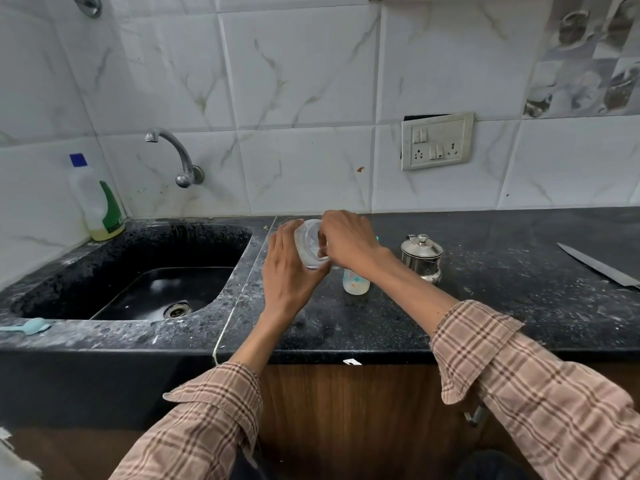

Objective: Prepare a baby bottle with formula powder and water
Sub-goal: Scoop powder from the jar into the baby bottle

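Observation:
My left hand [289, 268] holds a clear plastic bottle cap [309, 244] tilted above the black counter [381, 327]. My right hand [346, 239] grips the same cap from the right, fingers curled over its rim. Below my right wrist stands the baby bottle [355, 282], small, translucent, with coloured print, its top hidden by my wrist. A steel lidded container [422, 256] stands just right of the bottle. A light blue scoop [33, 326] lies on the sink's front ledge at the far left.
A black sink [138, 271] with a wall tap [173, 150] fills the left side. A dish-soap bottle [98, 202] stands in the back left corner. A knife [599, 265] lies at the far right of the counter. A socket plate [437, 141] sits on the tiled wall.

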